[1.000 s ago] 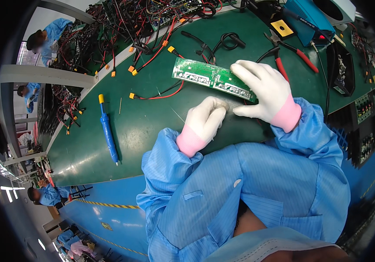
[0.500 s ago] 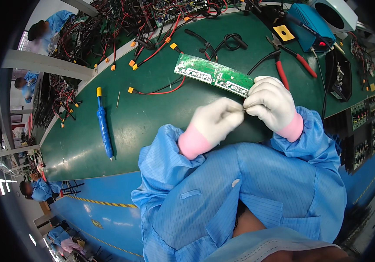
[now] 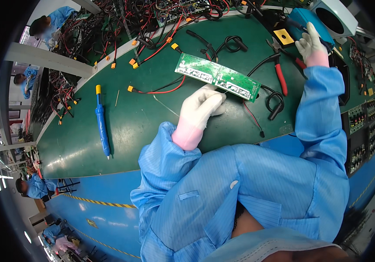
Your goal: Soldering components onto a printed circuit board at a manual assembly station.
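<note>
My left hand [image 3: 200, 105], in a white glove with a pink cuff, pinches a thin length of wire [image 3: 166, 105], probably solder; its tail trails left over the mat. The fingertips are just below the near edge of a long green circuit board [image 3: 217, 75] with white-outlined pads, which no hand now grips. Far to the right, my gloved right hand [image 3: 310, 46] reaches to the blue soldering station [image 3: 311, 22]. One finger is stretched out, apart from the curled others, beside a dark iron handle [image 3: 295, 24]. No grip on that handle is clear.
Red-handled cutters [image 3: 281, 78] lie right of the board, near black cables [image 3: 275, 105]. A blue desoldering pump [image 3: 102, 126] rests at left on the green mat. A yellow sponge [image 3: 283, 36] sits by the station. Tangled wires [image 3: 109, 30] crowd the back; co-workers sit at far left.
My right hand has let go of the board's right end and moved up and right to the station. My left hand has shifted left and slightly up, keeping the wire.
</note>
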Demonstrator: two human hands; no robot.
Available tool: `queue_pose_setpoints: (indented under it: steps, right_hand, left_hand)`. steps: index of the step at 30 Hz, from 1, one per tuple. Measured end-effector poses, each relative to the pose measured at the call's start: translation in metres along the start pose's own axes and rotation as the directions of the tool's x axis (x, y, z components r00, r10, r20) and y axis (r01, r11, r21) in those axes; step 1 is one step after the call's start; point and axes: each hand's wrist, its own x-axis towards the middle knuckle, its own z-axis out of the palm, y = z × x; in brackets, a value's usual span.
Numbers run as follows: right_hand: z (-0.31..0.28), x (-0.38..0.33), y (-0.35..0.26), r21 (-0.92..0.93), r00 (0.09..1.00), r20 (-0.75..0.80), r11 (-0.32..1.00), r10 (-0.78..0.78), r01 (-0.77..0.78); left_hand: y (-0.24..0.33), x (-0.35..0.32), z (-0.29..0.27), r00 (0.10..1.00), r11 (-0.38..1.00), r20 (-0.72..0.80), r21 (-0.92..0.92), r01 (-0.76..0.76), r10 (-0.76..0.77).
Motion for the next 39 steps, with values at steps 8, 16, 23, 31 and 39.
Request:
queue_pose_setpoints:
  steps: [8,16,23,31,39]
  right_hand:
    - [-0.008,-0.042,-0.048,-0.426,0.941,0.202,0.840,-0.273,0.336]
    - [-0.011,-0.152,-0.047,-0.362,0.788,0.598,0.830,-0.143,0.425]
    - [-0.014,-0.158,-0.037,-0.339,0.750,0.660,0.872,-0.048,0.354]
    - [-0.009,-0.158,-0.031,-0.346,0.748,0.664,0.879,-0.019,0.329]
    - [-0.012,-0.155,-0.028,-0.340,0.747,0.665,0.892,0.005,0.298]
  left_hand:
    - [0.005,0.013,0.010,0.999,0.988,0.036,-0.148,0.042,-0.037]
    - [0.008,0.015,0.002,0.996,0.996,-0.031,0.039,0.081,-0.079]
    - [0.009,0.020,0.004,0.992,0.981,0.005,0.152,0.122,-0.124]
    - [0.010,0.021,0.003,0.991,0.977,-0.018,0.168,0.132,-0.130]
    - [0.013,0.024,0.006,0.993,0.969,-0.022,0.213,0.122,-0.120]
